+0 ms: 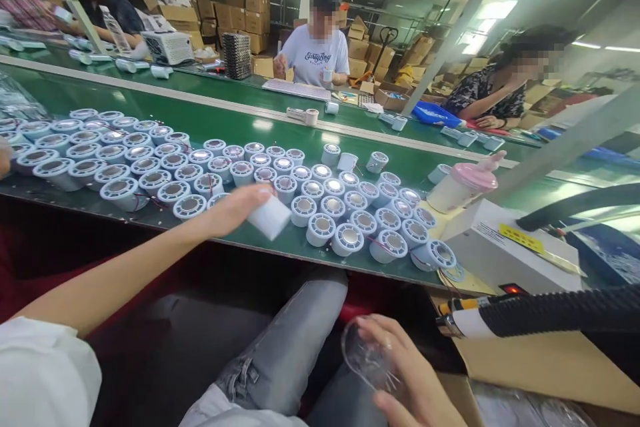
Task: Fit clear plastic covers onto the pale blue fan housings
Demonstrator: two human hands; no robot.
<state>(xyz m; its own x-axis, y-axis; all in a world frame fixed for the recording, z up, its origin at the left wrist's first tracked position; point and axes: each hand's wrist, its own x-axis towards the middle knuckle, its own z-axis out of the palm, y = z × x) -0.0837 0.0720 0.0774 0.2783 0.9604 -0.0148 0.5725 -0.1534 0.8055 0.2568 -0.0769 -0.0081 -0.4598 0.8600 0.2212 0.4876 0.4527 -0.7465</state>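
My left hand (237, 209) is closed around a white cup-shaped housing (271, 217), tilted just above the bench's near edge. Many similar white housings (347, 239) stand around it, most with a round silver disc in a slotted rim and some with thin red and black wires. Low over my lap, my right hand (407, 373) grips a clear, round plastic cup (361, 353) by its side; its far part is blurred.
A grey box (515, 243) with a yellow label stands at the right, beside a pink-lidded bottle (465, 183). A black ribbed hose (555, 313) crosses above an open carton (545, 367). Across the green bench (210, 107), several people sit working.
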